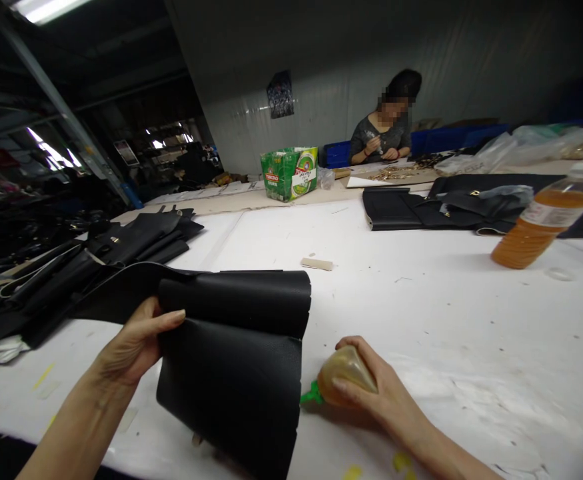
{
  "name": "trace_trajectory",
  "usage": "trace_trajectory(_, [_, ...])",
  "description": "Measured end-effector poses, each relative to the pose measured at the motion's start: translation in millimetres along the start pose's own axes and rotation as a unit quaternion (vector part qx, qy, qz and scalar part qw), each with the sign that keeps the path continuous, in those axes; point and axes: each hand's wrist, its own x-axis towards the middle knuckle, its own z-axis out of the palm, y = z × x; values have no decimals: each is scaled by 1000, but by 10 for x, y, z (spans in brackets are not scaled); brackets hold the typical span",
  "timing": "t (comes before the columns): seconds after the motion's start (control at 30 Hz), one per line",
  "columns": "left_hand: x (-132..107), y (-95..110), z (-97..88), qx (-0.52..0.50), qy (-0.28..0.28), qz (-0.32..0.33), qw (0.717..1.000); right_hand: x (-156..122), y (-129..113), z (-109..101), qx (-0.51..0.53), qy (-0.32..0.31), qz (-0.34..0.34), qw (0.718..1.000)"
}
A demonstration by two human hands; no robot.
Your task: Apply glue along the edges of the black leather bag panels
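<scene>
My left hand [134,343] grips the left edge of a folded black leather piece [236,353] and holds it up off the white table [421,300]. My right hand [376,387] is closed around a small amber squeeze bottle [344,381] with a green nozzle. The nozzle points left at the right edge of the leather, about touching it.
A pile of black leather pieces [96,267] lies at the left and more [446,203] at the back right. A bottle of orange liquid [546,223] stands at the right. A green box [288,172] sits far back. Another person [386,127] works at the far end.
</scene>
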Motion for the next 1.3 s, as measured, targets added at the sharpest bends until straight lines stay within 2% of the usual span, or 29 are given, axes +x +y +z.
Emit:
trace_trajectory(0.07, [-9,32,49,-18,42,-17,999,-8,-9,-3,-9,21,-1,1000])
trace_trajectory(0.1, [-14,50,71,-33,67,-31,997,-17,-17,0,-5,13,0,1000])
trace_trajectory(0.2, [-44,108,121,-55,121,-64,989,-58,-38,19,24,-54,3,998])
trace_trajectory(0.27, [-83,136,139,-27,101,-63,992,-74,-42,28,25,-55,1,998])
trace_trajectory(0.4, [-193,117,106,38,25,-17,999,-93,-27,34,5,7,-3,1000])
trace_trajectory(0.47, [-256,71,34,42,25,-6,999,-124,-21,48,24,-28,-2,999])
trace_trajectory(0.57, [-351,-33,-125,19,71,-7,997,-159,-23,68,48,-80,0,996])
trace_trajectory(0.63, [-407,-124,-239,-11,115,2,993,-152,-28,64,29,-51,1,998])
trace_trajectory(0.73, [-476,-280,-388,-49,179,51,981,-137,-30,46,0,-11,-1,1000])
trace_trajectory(0.87, [-554,-463,-506,-49,237,91,966,-157,-32,30,25,-82,2,996])
trace_trajectory(0.93, [-587,-525,-530,-54,237,102,965,-141,-37,12,11,-72,-3,997])
trace_trajectory(1.07, [-614,-602,-555,-77,217,113,967,-69,-48,-24,-35,-3,-14,999])
trace_trajectory(1.3, [-596,-678,-599,-123,222,114,961,-83,-68,27,-29,-71,-12,997])
